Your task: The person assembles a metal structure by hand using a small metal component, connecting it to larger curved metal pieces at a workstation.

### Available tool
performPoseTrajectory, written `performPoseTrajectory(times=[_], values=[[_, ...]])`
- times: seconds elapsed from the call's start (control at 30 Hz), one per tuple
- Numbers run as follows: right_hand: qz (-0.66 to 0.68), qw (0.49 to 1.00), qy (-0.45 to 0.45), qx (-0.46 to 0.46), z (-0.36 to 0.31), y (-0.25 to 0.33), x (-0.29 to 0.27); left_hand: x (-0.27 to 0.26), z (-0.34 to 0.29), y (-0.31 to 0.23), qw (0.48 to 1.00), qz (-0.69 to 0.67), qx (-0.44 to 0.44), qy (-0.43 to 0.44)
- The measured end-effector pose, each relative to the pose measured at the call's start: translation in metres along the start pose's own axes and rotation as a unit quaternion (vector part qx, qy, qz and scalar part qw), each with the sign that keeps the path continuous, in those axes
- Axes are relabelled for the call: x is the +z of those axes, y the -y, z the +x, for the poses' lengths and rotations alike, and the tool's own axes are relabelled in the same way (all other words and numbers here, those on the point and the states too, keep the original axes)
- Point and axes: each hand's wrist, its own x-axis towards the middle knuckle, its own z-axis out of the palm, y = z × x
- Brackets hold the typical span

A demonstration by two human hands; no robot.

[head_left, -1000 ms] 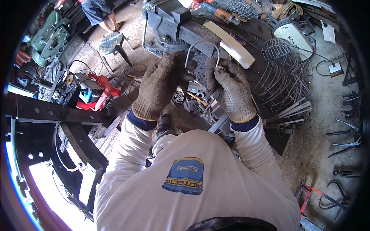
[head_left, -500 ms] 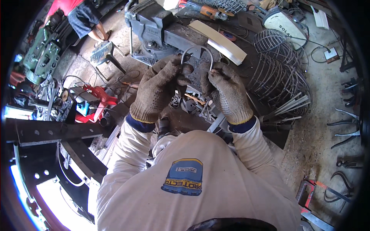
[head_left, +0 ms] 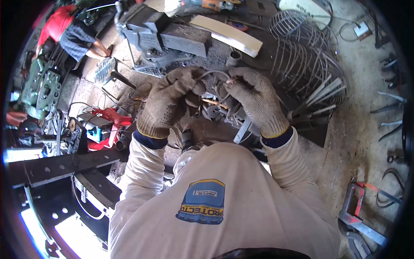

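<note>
A thin metal rod bent into an arc (head_left: 214,71) spans the gap between my two gloved hands, in front of my chest. My left hand (head_left: 166,101), in a worn brown knit glove, is closed on the rod's left end. At its right side, my right hand (head_left: 261,101) pinches the rod, wearing a matching glove. The fingers hide both ends. Just beyond the hands stands a grey bench vise (head_left: 148,36) on a dark, grit-covered bench. A short metal tube (head_left: 234,57) stands near my right fingers.
Behind the hands lies a long cream-coloured curved piece (head_left: 226,34). Coiled wire cages (head_left: 297,56) and a bundle of rods (head_left: 321,97) are to the right. Pliers (head_left: 390,101) and a hacksaw (head_left: 353,203) lie on the floor. A person in red (head_left: 56,28) bends near a stool (head_left: 105,71).
The arc has tilted from standing upright to a flatter, lower curve between my hands. Both hands keep their hold. My view has shifted, showing more of the person at left.
</note>
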Motion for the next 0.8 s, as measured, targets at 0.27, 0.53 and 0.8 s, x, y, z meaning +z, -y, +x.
performPoseTrajectory(times=[0.27, 0.53, 0.8], values=[[0.122, 0.987, -0.09, 0.054, -0.038, -0.039, -0.015, 0.0, 0.02, 0.032, 0.999, 0.013, 0.028, -0.032], [0.158, 0.978, -0.133, 0.02, -0.049, -0.042, -0.023, 0.007, 0.008, 0.055, 0.995, 0.098, 0.015, -0.03], [0.103, 0.989, -0.101, 0.024, -0.043, -0.026, -0.017, 0.01, -0.008, 0.044, 0.981, 0.163, 0.062, -0.086]])
